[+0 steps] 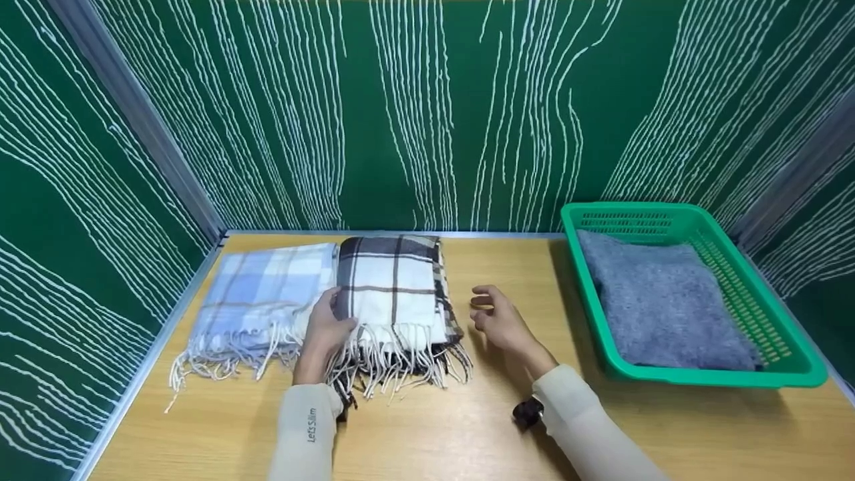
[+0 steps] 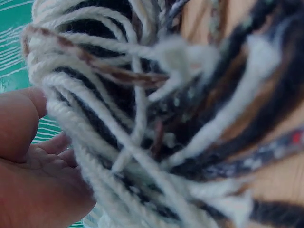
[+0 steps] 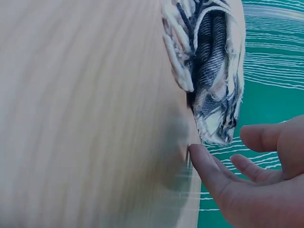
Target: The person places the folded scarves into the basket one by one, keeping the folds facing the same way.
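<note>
The person's left hand (image 1: 324, 327) is resting against the near left edge of a folded brown-and-white plaid scarf (image 1: 394, 297), its thumb lying over the top and its fingers along the side, touching the cloth without curling round it. The right hand (image 1: 501, 324) is holding nothing; its fingers are bending loosely just beyond the scarf's right side, apart from it.

Between the hands the scarf is lying flat, its fringe (image 1: 401, 354) spilling toward the wrists and tangling somewhat. The work seems to be setting the folded edges straight. Doing it well probably means pressing lightly with flat fingers from both sides, letting the left hand steady one edge while the right lines up the uneven layers opposite, and combing the strands outward rather than tugging them.

Left of the left hand, a blue-and-white plaid scarf (image 1: 267, 287) is lying just beside, so pushing leftward could be rumpling it. Well right of the right hand, a green basket (image 1: 721, 377) is holding a gray cloth (image 1: 668, 300).
</note>
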Demonstrator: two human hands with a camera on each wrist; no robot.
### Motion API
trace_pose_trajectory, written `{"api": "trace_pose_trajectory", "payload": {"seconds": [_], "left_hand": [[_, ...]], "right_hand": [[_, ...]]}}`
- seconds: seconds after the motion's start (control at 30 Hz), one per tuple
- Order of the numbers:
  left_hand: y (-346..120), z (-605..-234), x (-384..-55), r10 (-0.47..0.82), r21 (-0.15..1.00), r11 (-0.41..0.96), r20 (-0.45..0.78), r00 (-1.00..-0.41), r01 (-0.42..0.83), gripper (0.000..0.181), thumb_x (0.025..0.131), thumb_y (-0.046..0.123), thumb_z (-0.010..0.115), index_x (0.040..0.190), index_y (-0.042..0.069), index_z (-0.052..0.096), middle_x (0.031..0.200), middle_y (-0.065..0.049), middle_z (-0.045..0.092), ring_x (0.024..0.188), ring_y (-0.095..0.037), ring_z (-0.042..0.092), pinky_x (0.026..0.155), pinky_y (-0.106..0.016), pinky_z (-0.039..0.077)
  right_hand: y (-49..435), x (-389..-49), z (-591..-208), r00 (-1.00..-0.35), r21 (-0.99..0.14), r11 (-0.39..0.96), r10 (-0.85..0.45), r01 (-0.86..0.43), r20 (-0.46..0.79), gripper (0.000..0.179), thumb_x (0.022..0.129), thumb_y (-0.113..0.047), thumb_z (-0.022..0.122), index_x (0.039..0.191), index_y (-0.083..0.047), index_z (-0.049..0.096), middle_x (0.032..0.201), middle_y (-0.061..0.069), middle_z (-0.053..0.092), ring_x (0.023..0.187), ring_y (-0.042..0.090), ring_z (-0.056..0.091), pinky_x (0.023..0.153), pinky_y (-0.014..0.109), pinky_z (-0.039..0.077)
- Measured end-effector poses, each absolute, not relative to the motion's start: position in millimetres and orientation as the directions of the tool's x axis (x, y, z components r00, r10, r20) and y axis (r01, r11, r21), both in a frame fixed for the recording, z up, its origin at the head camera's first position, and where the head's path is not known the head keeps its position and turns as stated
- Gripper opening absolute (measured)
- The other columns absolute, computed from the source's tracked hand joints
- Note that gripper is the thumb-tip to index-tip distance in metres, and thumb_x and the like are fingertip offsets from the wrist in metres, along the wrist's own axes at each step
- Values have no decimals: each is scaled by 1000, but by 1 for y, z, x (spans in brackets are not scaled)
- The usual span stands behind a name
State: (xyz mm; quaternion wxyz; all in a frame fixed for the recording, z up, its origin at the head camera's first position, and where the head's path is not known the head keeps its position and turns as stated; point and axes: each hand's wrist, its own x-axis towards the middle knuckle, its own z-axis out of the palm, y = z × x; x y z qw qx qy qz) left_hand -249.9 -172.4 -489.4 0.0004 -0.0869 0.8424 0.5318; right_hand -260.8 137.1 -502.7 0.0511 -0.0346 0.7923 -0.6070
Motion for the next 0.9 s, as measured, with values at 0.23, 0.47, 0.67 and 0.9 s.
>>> {"api": "trace_pose_trajectory", "payload": {"seconds": [0.23,0.47,0.67,0.9], "left_hand": [[-172,-488,-248,-126,894,424,-98,-987,-143,78,86,-9,58,159,-7,33,156,-35,43,142,-48,45,112,-54,42],[-171,-486,-246,-116,884,450,-86,-990,-130,77,84,-10,59,158,-8,36,159,-37,38,149,-50,36,117,-56,38],[-170,-486,-244,-86,885,446,-105,-991,-133,79,83,-11,58,158,-7,35,161,-37,35,152,-51,32,115,-55,40],[-170,-489,-242,-48,903,415,-97,-994,-108,79,83,-14,58,157,-9,33,161,-38,34,152,-51,30,118,-58,38]], "right_hand": [[131,-263,-503,-987,-987,107,-96,118,-129,41,102,10,49,143,13,44,131,33,55,106,32,62,89,36,59],[129,-263,-502,-977,-978,91,-93,186,-194,41,106,6,45,147,8,43,137,32,54,116,36,63,101,45,57],[128,-262,-502,-970,-974,61,-100,217,-222,43,108,3,45,150,6,40,140,32,51,118,37,62,104,48,55],[129,-262,-503,-962,-969,14,-114,247,-247,48,105,4,49,152,6,38,146,32,48,118,35,61,109,48,52]]}}
